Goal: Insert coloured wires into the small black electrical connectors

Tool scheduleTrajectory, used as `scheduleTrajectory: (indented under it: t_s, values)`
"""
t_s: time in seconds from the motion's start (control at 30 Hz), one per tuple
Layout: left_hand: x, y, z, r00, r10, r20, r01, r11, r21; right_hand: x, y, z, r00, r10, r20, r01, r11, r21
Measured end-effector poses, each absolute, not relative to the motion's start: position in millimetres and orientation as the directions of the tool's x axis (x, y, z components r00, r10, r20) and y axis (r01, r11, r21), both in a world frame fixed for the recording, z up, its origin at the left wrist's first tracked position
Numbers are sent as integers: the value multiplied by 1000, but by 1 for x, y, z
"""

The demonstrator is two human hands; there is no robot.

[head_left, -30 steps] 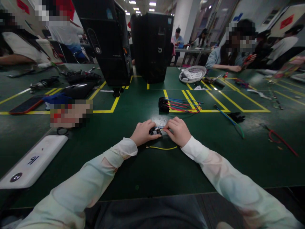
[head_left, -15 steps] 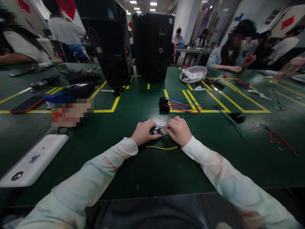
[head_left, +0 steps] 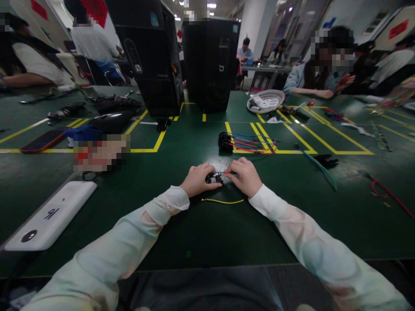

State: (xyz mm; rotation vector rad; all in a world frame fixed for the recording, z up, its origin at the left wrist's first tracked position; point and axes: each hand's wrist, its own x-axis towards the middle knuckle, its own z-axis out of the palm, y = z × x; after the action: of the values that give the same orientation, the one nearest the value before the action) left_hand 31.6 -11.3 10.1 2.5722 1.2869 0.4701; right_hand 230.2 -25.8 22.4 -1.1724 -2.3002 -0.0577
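Note:
Between thumb and fingers, my left hand [head_left: 198,179] grips a small black connector [head_left: 219,179] just above the green table. My right hand [head_left: 244,176] pinches the end of a thin wire, yellowish at the fingertips, where it meets that connector. A blue wire [head_left: 219,173] also runs along the connector's top. Much of the part is hidden by my fingers. A loose yellow wire [head_left: 223,201] lies on the table just below both hands. Beyond them rests a bundle of black connectors [head_left: 225,142] with blue and red wires trailing right.
Two black computer towers [head_left: 210,65] stand at the back. A white basket [head_left: 266,101] sits right of them. A white power bank-like device [head_left: 52,216] lies at left, a phone [head_left: 43,140] beyond it. Blue-green wires [head_left: 316,166] and a red wire [head_left: 392,196] lie at right. A person [head_left: 324,69] sits across.
The whole view has shifted slightly, so things appear a little further right. Both hands keep their hold on the connector and wire, with hardly any visible movement.

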Motion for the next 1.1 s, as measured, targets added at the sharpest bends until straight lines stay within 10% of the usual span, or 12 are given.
scheduleTrajectory:
  t_s: [1.1]
  values:
    - [33,-15,12,516,824,235,752,-567,336,230,-40,17,-360,812,460,802,521,-292]
